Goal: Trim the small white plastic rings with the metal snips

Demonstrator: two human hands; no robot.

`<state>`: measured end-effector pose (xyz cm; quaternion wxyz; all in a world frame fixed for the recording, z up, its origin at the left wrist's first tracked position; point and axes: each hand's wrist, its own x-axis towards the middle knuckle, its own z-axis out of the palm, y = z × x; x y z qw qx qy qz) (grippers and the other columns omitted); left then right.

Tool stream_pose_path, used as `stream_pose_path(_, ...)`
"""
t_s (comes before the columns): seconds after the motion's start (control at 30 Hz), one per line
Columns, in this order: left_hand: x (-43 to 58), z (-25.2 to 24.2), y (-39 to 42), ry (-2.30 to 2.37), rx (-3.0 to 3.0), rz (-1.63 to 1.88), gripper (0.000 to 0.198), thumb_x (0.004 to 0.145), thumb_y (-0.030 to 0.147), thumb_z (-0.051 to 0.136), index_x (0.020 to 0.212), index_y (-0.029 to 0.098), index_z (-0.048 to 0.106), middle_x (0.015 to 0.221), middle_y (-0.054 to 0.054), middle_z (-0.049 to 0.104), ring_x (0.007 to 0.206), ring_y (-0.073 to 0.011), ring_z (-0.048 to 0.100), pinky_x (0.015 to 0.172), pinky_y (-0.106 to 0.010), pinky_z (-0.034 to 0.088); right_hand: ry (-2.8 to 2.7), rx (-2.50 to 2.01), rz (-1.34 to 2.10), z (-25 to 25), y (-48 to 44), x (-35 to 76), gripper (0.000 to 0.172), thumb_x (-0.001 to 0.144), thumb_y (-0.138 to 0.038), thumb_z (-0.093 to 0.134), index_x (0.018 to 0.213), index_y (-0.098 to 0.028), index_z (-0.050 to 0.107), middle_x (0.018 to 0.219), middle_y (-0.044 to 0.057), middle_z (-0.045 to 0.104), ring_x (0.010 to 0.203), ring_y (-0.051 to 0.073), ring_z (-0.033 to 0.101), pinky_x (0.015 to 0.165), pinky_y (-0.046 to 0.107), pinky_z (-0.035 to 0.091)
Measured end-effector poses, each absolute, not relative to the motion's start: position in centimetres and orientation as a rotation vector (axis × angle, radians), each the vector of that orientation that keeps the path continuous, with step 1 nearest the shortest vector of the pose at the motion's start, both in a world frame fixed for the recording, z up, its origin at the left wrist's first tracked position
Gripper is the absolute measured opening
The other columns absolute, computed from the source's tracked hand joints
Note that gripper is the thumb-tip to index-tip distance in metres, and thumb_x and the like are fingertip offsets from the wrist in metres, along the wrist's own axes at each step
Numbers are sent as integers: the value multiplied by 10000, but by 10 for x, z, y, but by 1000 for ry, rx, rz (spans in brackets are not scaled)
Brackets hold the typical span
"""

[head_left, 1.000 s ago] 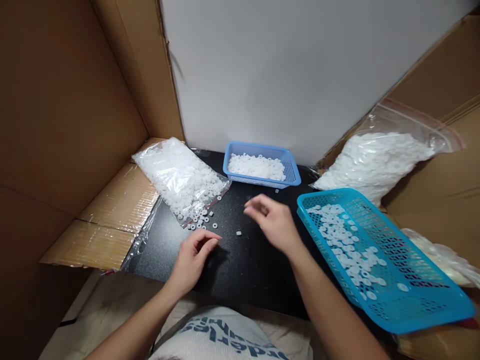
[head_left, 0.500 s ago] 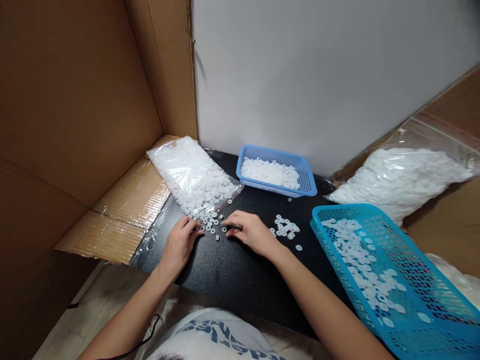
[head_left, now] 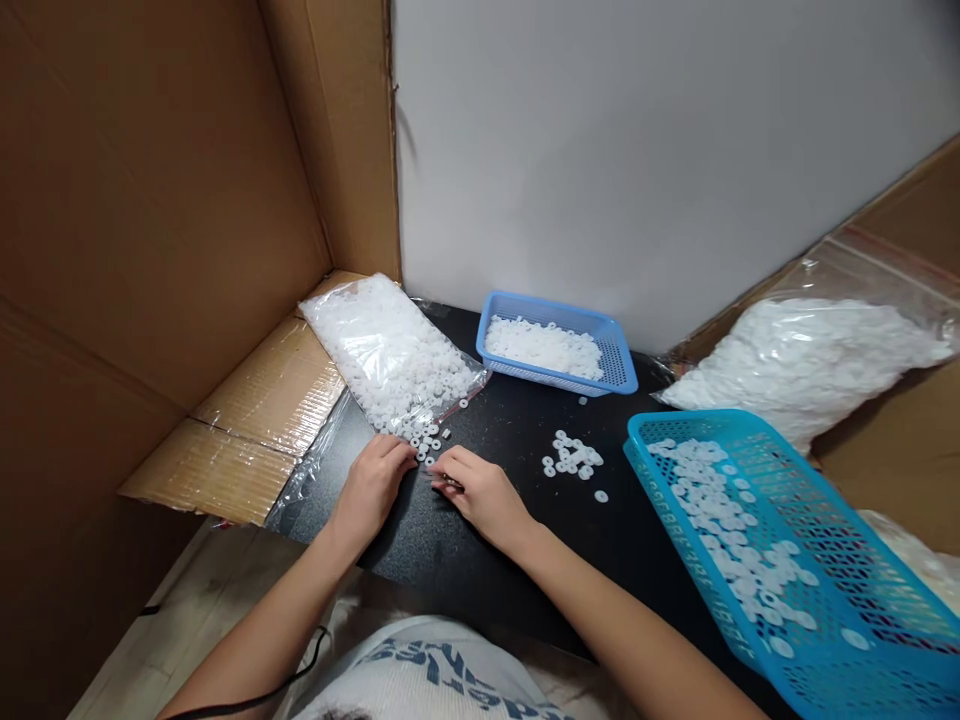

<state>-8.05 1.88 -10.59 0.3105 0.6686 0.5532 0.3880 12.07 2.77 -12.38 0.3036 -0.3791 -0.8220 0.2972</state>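
White rings (head_left: 424,441) lie beside the left hand (head_left: 373,483) and right hand (head_left: 484,496), fingers half-curled, any grip unclear.

Black worktop (head_left: 465,565) set against a pale grey wall (head_left: 637,150), with a brown cardboard panel (head_left: 150,200) at left and further cardboard (head_left: 892,430) at right. Light glints off the worktop's left portion; pale flooring (head_left: 135,665) shows at lower left.

Left: brown cardboard wall (head_left: 150,200) | back: white panel (head_left: 660,150) | near left: cardboard flap (head_left: 214,465) (shiny, creased) | below: pale floor (head_left: 142,660)
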Motion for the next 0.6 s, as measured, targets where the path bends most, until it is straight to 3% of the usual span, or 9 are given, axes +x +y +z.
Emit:
stream_pose_path(0.2,-80,-88,15,1414,1438,1129,53,805,299,814,821,257,785,839,-45,736,817,-238,642,814,-333,522,-2145,-997,835,-122,28,110,286,871,-12,594,926,-261,723,938,29,735,794,189,702,726,271,550)
stream_pose_path(0.3,-80,-76,11,1346,1191,1143,210,771,392,852,864,209,812,830,-61,769,773,-219,704,763,-318,561,-2002,-998,881,-115,27,111,215,861,-48,639,865,-247,721,868,14,738,743,176,689,688,261,536)
stream_pose_path(0.4,-71,-61,6,1227,973,1108,362,697,479,904,847,167,798,799,-74,795,723,-198,740,734,-303,594,-1766,-1036,905,-99,24,118,27,901,-201,701,911,-218,720,811,15,745,635,156,643,590,256,506)
stream_pose_path(0.47,-61,-51,3,1145,876,1068,409,654,483,939,825,147,782,846,-95,810,706,-182,749,713,-286,603,-1614,-1058,902,-85,20,125,115,929,-318,712,914,-204,709,812,29,758,587,147,613,542,261,486)
stream_pose_path(0.6,-34,-33,-1,982,757,978,409,639,435,970,795,134,741,775,-81,797,698,-168,750,700,-261,611,-1465,-1025,892,-60,7,139,238,910,-433,755,827,-214,708,843,57,794,676,187,696,582,291,530)
